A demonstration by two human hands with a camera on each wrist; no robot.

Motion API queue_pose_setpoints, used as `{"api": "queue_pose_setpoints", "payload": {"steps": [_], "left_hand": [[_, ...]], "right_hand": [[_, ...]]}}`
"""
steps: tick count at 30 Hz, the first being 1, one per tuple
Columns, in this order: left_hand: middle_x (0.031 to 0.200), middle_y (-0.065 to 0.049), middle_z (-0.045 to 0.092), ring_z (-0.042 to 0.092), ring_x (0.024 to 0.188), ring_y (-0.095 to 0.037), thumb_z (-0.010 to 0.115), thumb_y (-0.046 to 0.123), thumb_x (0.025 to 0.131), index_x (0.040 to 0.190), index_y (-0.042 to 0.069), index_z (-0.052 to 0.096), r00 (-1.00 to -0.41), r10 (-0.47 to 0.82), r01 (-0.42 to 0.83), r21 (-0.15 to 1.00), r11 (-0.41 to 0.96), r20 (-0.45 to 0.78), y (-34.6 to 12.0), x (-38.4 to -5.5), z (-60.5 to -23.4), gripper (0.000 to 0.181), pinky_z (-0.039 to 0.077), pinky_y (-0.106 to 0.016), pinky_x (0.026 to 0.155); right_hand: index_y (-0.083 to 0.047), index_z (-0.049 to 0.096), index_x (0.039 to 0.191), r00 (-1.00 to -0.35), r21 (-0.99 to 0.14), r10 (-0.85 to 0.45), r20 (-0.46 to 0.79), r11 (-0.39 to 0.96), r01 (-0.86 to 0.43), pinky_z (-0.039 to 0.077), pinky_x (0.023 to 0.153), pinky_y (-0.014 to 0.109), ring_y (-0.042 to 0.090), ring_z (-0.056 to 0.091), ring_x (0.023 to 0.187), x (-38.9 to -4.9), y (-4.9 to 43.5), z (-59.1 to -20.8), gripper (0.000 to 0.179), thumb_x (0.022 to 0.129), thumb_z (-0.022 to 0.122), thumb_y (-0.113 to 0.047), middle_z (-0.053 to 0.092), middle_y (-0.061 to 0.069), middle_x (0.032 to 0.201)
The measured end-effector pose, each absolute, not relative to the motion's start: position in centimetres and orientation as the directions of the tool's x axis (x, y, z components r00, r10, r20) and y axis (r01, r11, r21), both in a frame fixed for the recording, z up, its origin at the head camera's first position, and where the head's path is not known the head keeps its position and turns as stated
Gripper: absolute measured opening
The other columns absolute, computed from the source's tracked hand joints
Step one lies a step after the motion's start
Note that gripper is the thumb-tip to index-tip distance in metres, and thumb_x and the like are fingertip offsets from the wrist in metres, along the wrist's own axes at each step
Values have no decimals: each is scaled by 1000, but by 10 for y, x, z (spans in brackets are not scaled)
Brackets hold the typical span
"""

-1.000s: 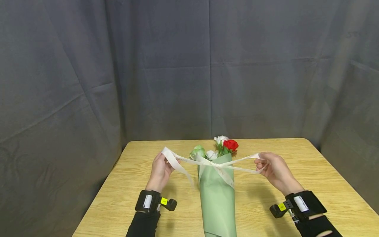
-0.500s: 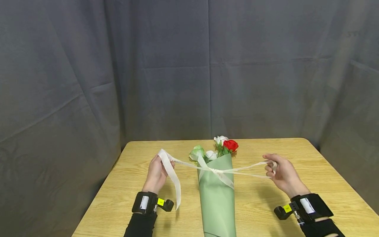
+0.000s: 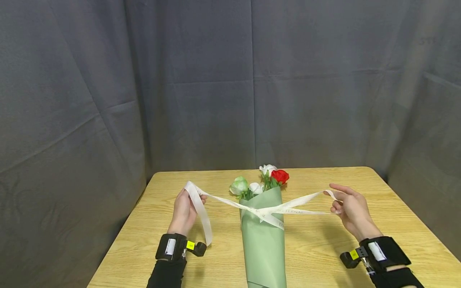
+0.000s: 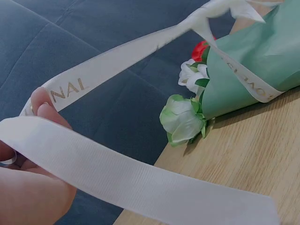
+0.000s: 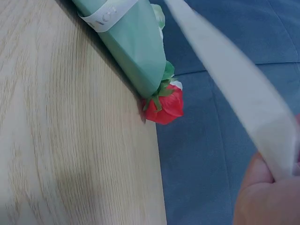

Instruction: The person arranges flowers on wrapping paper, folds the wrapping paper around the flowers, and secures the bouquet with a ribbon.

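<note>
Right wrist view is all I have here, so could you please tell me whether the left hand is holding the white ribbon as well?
Observer: Yes, the head view shows the left hand gripping the white ribbon.
Operator: Thank you. Would you kindly say where its strands come together?
Observer: They come together in front of the upper part of the green wrapper; I cannot tell how they are tied there.
Operator: And does any of it hang free on that side?
Observer: It does: the left wrist view shows a loose end trailing from the left hand.
</note>
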State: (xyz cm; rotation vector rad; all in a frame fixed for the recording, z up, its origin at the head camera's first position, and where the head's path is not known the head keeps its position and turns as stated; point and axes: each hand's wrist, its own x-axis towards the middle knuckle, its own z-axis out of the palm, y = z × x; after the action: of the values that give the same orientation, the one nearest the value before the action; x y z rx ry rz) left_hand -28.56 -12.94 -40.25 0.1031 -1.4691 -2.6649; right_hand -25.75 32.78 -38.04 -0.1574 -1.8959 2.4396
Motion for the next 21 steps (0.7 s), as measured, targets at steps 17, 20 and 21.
{"api": "queue_pose_setpoints", "payload": {"steps": [17,20,21], "left_hand": [[81,-7,57,64,66,-15,37,15,109,89,7,56,-993,-114,46,880,-473,-10,-135,-285,-407,29,53,-24,66],[82,-8,57,63,67,-15,38,15,110,89,6,57,-994,-106,35,900,-435,-13,-134,-285,-408,29,50,-23,63],[82,-8,57,62,68,-15,39,15,109,89,6,57,-995,-102,28,903,-428,-18,-133,-285,-409,29,49,-23,62]], "right_hand": [[-15,74,107,-865,-980,501,14,-167,-113,35,48,21,10,43,61,-263,334,-374,35,95,46,3,48,-1,82],[-9,72,119,-811,-998,584,39,-19,-62,38,54,19,11,48,70,-265,336,-374,34,95,49,0,53,-1,91],[-6,68,127,-808,-998,587,54,59,-23,42,61,20,14,52,81,-265,337,-375,37,96,49,-2,56,4,101]]}}
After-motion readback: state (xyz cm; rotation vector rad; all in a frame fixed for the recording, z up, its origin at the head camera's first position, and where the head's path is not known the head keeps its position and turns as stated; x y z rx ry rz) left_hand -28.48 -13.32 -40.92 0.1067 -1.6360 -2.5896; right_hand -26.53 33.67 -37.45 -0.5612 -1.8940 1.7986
